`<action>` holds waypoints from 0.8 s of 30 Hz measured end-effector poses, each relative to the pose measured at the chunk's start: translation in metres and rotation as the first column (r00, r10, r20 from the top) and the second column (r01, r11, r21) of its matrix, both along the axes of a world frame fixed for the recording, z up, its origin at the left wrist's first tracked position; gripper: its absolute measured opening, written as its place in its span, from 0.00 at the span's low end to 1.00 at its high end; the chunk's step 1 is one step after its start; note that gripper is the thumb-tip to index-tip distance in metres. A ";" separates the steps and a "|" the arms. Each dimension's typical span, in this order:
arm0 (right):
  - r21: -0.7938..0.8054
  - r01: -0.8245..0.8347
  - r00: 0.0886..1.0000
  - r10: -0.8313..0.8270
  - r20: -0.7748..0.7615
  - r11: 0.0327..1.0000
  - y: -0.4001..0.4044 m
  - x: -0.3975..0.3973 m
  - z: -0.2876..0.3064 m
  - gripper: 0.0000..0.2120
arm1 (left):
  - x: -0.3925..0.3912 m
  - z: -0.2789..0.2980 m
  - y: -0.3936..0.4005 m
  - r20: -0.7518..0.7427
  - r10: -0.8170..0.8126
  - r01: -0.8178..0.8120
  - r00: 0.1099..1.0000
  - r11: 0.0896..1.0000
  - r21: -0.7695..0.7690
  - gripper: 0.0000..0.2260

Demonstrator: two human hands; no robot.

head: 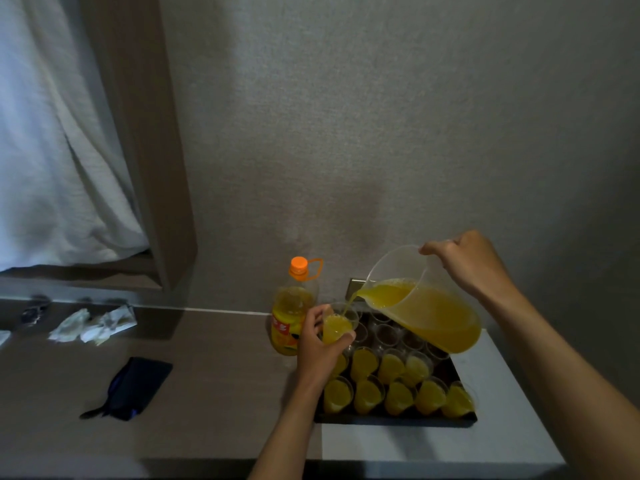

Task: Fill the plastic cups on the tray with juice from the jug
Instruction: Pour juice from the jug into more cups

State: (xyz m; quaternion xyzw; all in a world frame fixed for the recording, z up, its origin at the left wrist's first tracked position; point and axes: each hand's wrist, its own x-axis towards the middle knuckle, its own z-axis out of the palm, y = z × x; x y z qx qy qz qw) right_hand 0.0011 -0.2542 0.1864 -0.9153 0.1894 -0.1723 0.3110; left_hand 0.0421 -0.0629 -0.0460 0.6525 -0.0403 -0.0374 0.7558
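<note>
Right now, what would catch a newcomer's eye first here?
The tilted clear jug, gripped by the right hand, sends a thin stream of orange juice into a plastic cup that the left hand holds up above the dark tray. Below, rows of filled cups glow yellow, with an orange-capped juice bottle to their left.

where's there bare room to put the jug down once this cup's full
Bare counter lies between the dark pouch and the juice bottle, and on the white top in front of the tray. The tray is packed with cups, filled in front, unfilled behind under the jug.
</note>
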 end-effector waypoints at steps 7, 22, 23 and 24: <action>0.001 0.009 1.000 -0.009 0.004 1.000 0.000 0.000 -0.002 0.22 | -0.003 0.004 0.001 -0.016 -0.001 0.001 1.000 1.000 -0.015 0.27; 0.022 0.016 1.000 -0.016 -0.005 1.000 0.002 -0.006 -0.002 0.20 | -0.006 0.004 -0.001 -0.009 0.005 -0.005 1.000 1.000 -0.006 0.27; 0.028 0.014 1.000 -0.014 -0.007 1.000 0.003 -0.007 -0.002 0.21 | -0.007 0.004 -0.001 -0.010 0.004 -0.004 1.000 1.000 -0.003 0.27; 0.035 0.011 1.000 -0.011 -0.008 0.999 0.003 -0.007 -0.002 0.21 | -0.007 0.004 -0.001 -0.012 0.004 -0.004 1.000 1.000 -0.001 0.27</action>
